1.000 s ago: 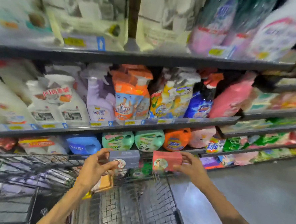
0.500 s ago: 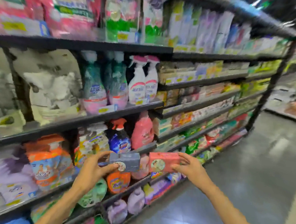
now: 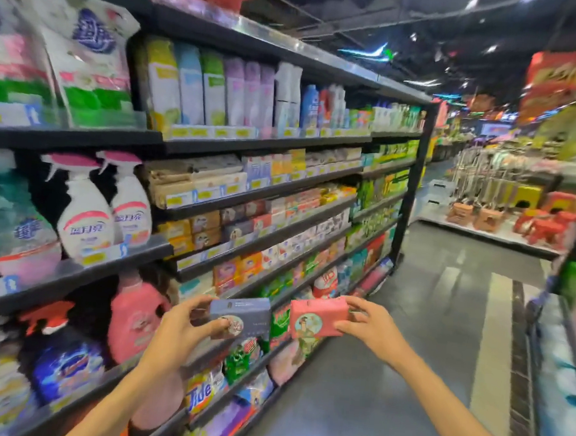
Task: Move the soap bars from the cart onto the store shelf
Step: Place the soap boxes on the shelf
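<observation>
Head view: left hand (image 3: 178, 332) pinching a grey soap box (image 3: 240, 317), right hand (image 3: 371, 325) pinching a pink soap box (image 3: 319, 319) just beside it. Both boxes held in the air, apart, in front of the store shelf (image 3: 268, 189), below its rows of boxed soap (image 3: 246, 215).

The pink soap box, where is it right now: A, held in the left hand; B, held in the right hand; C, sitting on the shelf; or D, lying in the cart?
B: the right hand grips the pink soap box in the air beside the shelf, while the left hand holds a grey soap box.
</observation>
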Demonstrator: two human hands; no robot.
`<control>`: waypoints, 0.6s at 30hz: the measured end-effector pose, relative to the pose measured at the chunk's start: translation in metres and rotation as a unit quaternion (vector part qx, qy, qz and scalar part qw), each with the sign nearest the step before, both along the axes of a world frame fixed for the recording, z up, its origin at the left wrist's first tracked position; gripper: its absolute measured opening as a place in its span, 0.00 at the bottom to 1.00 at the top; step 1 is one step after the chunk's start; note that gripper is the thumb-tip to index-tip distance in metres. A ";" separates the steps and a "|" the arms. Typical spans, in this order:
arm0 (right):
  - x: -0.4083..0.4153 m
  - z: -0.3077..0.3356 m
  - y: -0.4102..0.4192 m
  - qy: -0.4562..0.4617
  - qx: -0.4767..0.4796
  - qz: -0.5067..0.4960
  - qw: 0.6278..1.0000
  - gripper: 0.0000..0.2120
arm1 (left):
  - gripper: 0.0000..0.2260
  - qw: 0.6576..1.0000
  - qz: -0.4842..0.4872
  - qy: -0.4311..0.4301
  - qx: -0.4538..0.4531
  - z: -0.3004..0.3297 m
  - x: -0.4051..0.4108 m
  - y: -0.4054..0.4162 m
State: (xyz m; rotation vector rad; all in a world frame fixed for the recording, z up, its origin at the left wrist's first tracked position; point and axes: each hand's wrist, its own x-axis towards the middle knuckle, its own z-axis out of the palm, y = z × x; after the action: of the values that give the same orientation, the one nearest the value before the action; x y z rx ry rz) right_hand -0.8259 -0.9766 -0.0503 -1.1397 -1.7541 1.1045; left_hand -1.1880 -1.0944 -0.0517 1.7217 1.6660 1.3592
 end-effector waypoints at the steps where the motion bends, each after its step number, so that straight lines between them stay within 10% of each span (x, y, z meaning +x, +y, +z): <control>1: 0.011 0.000 0.011 0.005 0.000 -0.008 1.000 0.28 | 0.17 1.000 -0.008 0.005 0.003 0.003 0.011 0.014; 18: 0.032 0.014 0.238 0.000 0.020 -0.042 0.999 0.22 | 0.16 0.999 -0.030 -0.023 -0.003 0.011 0.048 0.277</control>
State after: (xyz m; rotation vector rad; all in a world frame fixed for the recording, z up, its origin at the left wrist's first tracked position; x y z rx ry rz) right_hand -0.7942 -0.7389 -0.0365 -1.1778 -1.7064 1.0142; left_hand -1.1404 -0.8175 -0.0405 1.7092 1.5799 1.3562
